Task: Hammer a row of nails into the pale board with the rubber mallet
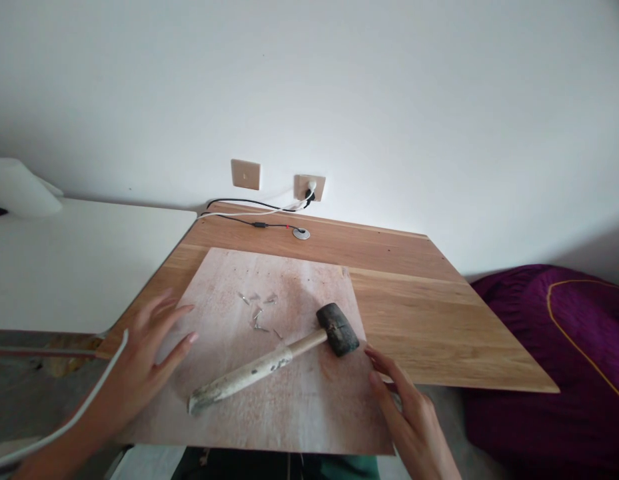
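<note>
A rubber mallet (259, 367) with a black head and a worn, pale wooden handle lies diagonally on a thin wooden board (299, 417). Several small loose nails (258, 319) are scattered on the board beyond the handle. My left hand (148, 347) hovers at the board's left side, fingers and thumb spread, holding nothing. At the right edge of the board is my right hand (406, 413), thumb and index finger apart, their tips at the edge near the mallet head. Its other fingers are partly hidden.
The board rests on a wooden tabletop (414, 320) against the wall. Black and white cables run to a wall socket (310, 188). A white table (84, 267) stands at left, a purple beanbag (529, 347) at right. A white cord (84, 413) passes by my left forearm.
</note>
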{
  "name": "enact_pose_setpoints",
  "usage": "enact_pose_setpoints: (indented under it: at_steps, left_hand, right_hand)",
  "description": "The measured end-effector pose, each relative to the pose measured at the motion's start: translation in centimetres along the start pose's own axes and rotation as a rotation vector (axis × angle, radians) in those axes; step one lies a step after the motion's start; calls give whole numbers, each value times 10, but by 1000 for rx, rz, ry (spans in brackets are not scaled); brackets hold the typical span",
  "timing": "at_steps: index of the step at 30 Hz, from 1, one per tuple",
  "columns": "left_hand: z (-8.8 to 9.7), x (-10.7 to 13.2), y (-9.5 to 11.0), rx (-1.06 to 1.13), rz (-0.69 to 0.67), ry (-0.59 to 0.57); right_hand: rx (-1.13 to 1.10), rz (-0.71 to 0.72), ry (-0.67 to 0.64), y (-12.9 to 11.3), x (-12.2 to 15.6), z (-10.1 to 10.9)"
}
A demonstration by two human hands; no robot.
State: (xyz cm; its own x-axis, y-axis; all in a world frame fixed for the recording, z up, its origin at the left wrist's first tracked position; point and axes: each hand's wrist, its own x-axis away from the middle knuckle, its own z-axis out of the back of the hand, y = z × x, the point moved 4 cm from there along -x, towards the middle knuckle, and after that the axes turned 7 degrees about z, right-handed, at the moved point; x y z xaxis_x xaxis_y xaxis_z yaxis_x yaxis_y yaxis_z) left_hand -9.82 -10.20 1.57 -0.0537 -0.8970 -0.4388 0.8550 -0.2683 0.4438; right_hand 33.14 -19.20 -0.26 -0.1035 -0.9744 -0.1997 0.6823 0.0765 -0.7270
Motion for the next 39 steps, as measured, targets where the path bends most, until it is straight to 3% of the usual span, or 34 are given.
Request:
enact_pose_setpoints:
  at_steps: [7,11,17,22,27,34,37,39]
  left_hand:
    - [28,-8,-47,-122,151,33]
    - [36,-9,-63,-158,244,3]
    - [51,-15,-45,-114,274,77]
    - [57,-17,-27,50,511,50]
    - [59,-23,-18,191,477,170]
    - [54,-20,-18,484,618,-10]
    - [50,-21,-18,676,642,-7]
    - [48,-23,-20,692,619,5]
  right_hand:
    - [-33,200,-9,-42,-11,-37]
    - [-84,231,-60,-53,-15,-55]
    - [-250,219,-119,-58,-19,-59]
    - [-339,98,15,-50,-15,-54]
    - [-353,-11,80,-39,-9,-51]
    - [-445,4,104,-39,-11,-41]
    - [-527,-27,42,-38,-11,-43]
    - [-636,6,12,-41,-10,-45]
